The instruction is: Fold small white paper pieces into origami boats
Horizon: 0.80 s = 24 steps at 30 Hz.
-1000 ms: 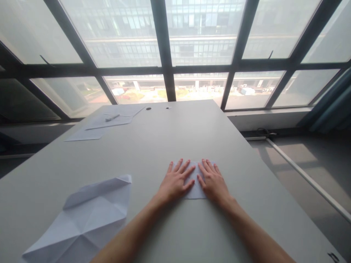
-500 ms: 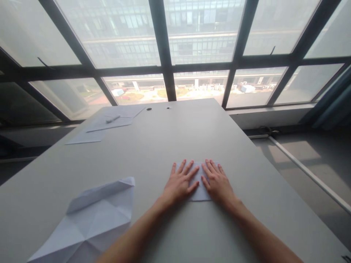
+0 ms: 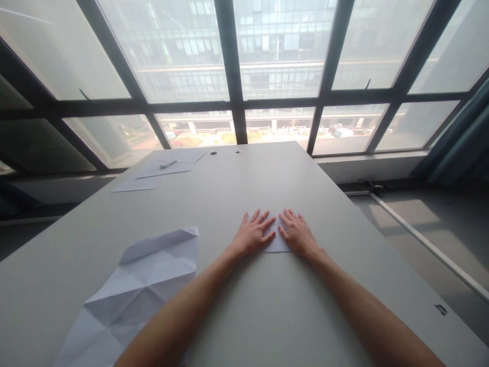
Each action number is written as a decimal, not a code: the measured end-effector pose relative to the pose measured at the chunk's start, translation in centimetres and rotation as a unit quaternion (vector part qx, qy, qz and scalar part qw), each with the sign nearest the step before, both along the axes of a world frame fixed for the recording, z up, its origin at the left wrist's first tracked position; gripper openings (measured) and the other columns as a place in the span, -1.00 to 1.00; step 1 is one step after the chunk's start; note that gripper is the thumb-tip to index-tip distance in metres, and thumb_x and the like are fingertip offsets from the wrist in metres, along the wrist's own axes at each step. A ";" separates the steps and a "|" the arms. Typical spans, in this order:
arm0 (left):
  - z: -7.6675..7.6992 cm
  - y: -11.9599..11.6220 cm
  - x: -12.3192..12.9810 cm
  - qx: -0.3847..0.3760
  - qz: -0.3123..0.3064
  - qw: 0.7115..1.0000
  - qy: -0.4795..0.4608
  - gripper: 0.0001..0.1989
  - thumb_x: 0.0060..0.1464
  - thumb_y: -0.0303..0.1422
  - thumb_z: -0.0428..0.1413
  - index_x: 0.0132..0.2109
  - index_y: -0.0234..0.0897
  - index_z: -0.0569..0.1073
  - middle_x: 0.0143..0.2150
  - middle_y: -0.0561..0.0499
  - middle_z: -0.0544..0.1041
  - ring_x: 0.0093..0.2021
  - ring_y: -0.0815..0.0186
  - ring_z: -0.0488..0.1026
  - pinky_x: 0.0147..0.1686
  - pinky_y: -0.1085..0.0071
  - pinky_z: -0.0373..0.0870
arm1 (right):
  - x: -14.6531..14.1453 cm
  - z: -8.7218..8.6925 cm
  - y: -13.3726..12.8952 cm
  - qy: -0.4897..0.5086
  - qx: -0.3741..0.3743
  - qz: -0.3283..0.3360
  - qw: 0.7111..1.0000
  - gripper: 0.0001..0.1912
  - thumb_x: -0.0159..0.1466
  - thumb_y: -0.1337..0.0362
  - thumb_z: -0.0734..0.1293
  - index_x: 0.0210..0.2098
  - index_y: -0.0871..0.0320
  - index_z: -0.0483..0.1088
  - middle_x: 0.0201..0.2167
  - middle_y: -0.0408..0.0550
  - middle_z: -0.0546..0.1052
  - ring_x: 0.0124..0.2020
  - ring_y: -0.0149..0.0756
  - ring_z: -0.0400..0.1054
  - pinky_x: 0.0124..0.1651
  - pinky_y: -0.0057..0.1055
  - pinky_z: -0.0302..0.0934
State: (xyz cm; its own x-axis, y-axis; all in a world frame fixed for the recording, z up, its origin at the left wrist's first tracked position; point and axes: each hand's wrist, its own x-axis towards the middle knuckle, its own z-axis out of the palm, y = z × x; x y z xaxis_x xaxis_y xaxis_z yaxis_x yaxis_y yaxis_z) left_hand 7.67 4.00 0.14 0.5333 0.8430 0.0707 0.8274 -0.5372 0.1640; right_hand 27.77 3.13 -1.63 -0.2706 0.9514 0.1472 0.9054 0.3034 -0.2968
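A small piece of white paper (image 3: 276, 245), apparently folded, lies flat on the white table (image 3: 244, 311). My left hand (image 3: 252, 233) rests on its left part with the fingers spread. On the right part lies my right hand (image 3: 297, 232), palm down and fingers apart. Between the two hands a strip of the paper shows, and its near edge is straight; the rest is covered by the hands. To the left of my left forearm is a larger creased sheet of paper (image 3: 153, 278), its far edge bent up and part of it hidden behind the arm.
Several white sheets (image 3: 141, 183) lie at the table's far left, with a small white object (image 3: 168, 164) on top. Two dark holes, one a cable hole (image 3: 213, 153), mark the far end. Beyond stand windows with dark frames (image 3: 239, 122). A dark mark (image 3: 440, 309) is near the right edge.
The view has tilted and shifted, so the table and papers appear moved. Both hands still lie spread on the small paper, now higher in the picture.
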 end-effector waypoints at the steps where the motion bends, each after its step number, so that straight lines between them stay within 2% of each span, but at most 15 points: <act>1: -0.1 0.0 0.0 0.001 0.000 1.000 0.000 -0.41 0.30 0.07 -0.20 0.39 0.11 0.08 0.47 0.09 -0.01 0.45 0.02 -0.14 0.32 -0.21 -0.22 | 0.1 0.0 -0.1 0.002 0.001 0.003 1.000 -0.43 0.41 0.13 0.10 0.36 0.17 0.11 0.41 0.10 0.06 0.43 -0.13 -0.15 0.40 -0.09 -0.32; 15: 0.2 -0.4 0.0 0.000 0.003 1.000 0.001 -0.41 0.29 0.06 -0.17 0.39 0.11 0.08 0.47 0.09 -0.01 0.45 0.00 -0.15 0.33 -0.21 -0.23 | 0.2 0.0 -0.5 0.005 0.005 0.010 1.000 -0.44 0.41 0.14 0.12 0.35 0.16 0.14 0.41 0.10 0.05 0.43 -0.14 -0.16 0.41 -0.10 -0.32; 24: 0.1 -0.2 0.0 0.015 0.021 1.000 -0.003 -0.42 0.29 0.03 -0.14 0.38 0.04 0.14 0.47 0.03 0.00 0.46 -0.01 -0.18 0.32 -0.23 -0.24 | 0.0 0.1 0.6 0.009 0.008 0.028 1.000 -0.45 0.39 0.15 0.15 0.33 0.16 0.17 0.41 0.14 0.04 0.43 -0.14 -0.14 0.41 -0.11 -0.30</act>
